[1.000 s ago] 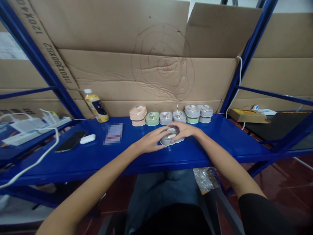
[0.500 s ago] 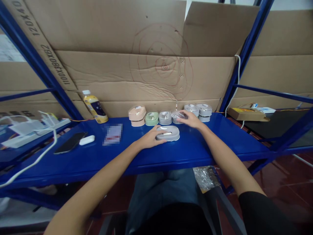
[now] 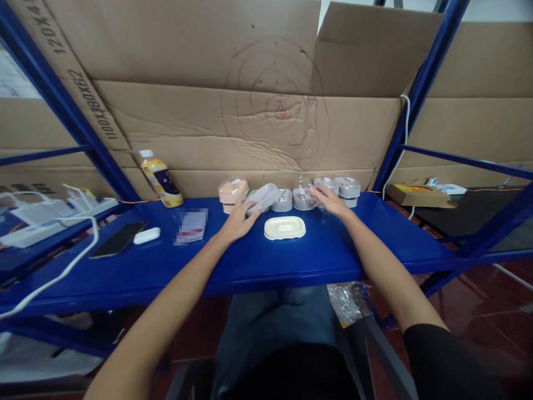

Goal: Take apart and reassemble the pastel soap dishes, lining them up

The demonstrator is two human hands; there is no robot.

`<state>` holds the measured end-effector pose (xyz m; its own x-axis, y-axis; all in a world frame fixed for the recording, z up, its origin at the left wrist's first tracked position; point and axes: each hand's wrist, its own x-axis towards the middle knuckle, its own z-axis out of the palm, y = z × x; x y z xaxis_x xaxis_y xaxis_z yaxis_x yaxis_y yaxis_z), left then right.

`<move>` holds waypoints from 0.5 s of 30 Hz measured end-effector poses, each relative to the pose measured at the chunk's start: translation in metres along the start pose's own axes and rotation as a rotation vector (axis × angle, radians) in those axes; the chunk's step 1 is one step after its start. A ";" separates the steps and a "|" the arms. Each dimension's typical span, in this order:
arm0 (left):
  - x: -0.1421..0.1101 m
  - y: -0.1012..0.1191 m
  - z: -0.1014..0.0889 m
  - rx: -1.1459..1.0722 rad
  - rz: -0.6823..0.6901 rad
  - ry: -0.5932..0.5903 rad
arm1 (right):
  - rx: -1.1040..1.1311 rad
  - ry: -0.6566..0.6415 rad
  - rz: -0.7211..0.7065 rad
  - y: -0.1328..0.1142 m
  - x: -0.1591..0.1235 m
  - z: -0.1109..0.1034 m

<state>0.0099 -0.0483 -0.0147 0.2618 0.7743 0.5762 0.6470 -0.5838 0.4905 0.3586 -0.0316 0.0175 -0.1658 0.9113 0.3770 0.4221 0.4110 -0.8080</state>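
My left hand (image 3: 240, 221) is closed on a grey oval cover (image 3: 263, 199), which is raised and tilted in front of the green container. A cream oval base (image 3: 285, 228) sits flat on the blue shelf between my hands, with a long raised middle. My right hand (image 3: 327, 199) pinches a clear plastic piece (image 3: 307, 184) just above a grey lidded container (image 3: 302, 200). Beside that container stands another grey container (image 3: 283, 200). The green container (image 3: 251, 195) is mostly hidden behind the grey cover.
Stacked peach containers (image 3: 232, 190) and stacked grey containers (image 3: 348, 189) stand along the cardboard wall (image 3: 187, 122). To the left are a yellow drink bottle (image 3: 161, 179), a blurred-out packet (image 3: 191, 226), a white case (image 3: 147, 235), a phone (image 3: 119, 240) and a power strip (image 3: 58, 225).
My left hand has lifted the grey cover up and left off the cream base, which now shows. The clear plastic piece in my right hand has tilted up, uncovering the grey container.
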 end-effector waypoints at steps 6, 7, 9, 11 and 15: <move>-0.003 0.001 -0.001 0.057 -0.003 -0.038 | 0.024 0.040 0.043 0.007 0.002 -0.004; -0.004 0.003 0.000 0.067 0.002 -0.061 | 0.032 0.051 0.064 0.007 0.002 -0.004; -0.007 0.010 0.002 0.084 0.041 -0.121 | 0.032 0.071 0.091 0.007 0.001 -0.003; -0.010 0.018 0.004 0.089 0.123 -0.197 | -0.006 0.079 0.064 0.005 0.000 -0.001; -0.016 0.035 0.012 0.049 0.246 -0.334 | -0.159 0.029 -0.095 -0.005 -0.004 0.007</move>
<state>0.0368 -0.0785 -0.0148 0.6252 0.6548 0.4247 0.5675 -0.7550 0.3286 0.3507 -0.0376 0.0170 -0.1867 0.8665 0.4630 0.5415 0.4840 -0.6874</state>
